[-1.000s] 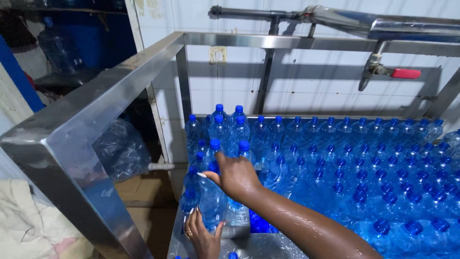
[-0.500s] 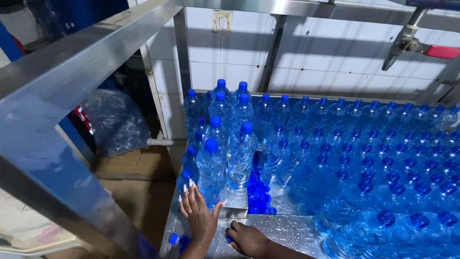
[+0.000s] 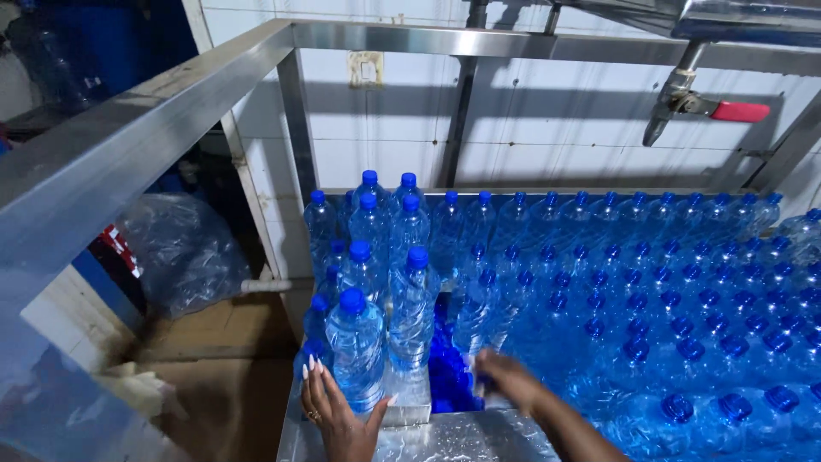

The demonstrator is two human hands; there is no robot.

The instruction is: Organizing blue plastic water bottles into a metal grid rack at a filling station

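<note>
L hand (image 3: 338, 419) cupped the front bottle (image 3: 356, 349) low at the near-left corner of the wet steel surface (image 3: 479, 441), fingers spread & pressing, not clenched, while R hand (image 3: 506, 381) w/ fingers curled loosely reached among loose blue caps (image 3: 449, 376); best kept upright, base supported.

Both forearms are showing bare, with no sleeve reaching into view — nothing is covering the wrists either. The left hand (image 3: 338, 415) is wearing a thin ring on one finger, and its fingernails are showing long and pale, filed to a rounded point. The right hand (image 3: 511, 382) is appearing blurred — no ring or nail detail is coming through on it, and its forearm is running off the bottom edge.
</note>
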